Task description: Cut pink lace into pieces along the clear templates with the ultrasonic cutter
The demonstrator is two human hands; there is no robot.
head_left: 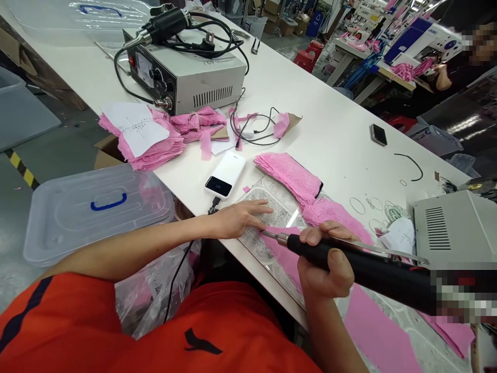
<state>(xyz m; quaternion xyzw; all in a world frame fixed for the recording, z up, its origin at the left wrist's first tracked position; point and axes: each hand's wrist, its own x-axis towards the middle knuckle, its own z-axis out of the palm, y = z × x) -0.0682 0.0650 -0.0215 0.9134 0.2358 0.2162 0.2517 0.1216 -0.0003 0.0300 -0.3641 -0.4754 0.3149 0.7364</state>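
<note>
My right hand (328, 259) is wrapped round the thick black handle of a handheld cutter (373, 272). Its thin metal tip points left and meets the upper left edge of a flat piece of pink fabric (285, 254). Fingers spread, my left hand (243, 217) lies flat beside that tip, on the patterned clear board (267, 202) and at the fabric's edge. Just beyond are a stack of pink lace pieces (289, 173) and another pink lace bundle (337, 217). A larger pink sheet (378, 331) lies below my right forearm.
A white power bank (225, 175) with a cable sits left of the board. Behind stand a grey control box (209, 77) and tied pink stacks (143, 137). Another grey box (458, 233) is at right, a phone (378, 134) farther back. A lidded plastic bin (101, 207) stands left of the table.
</note>
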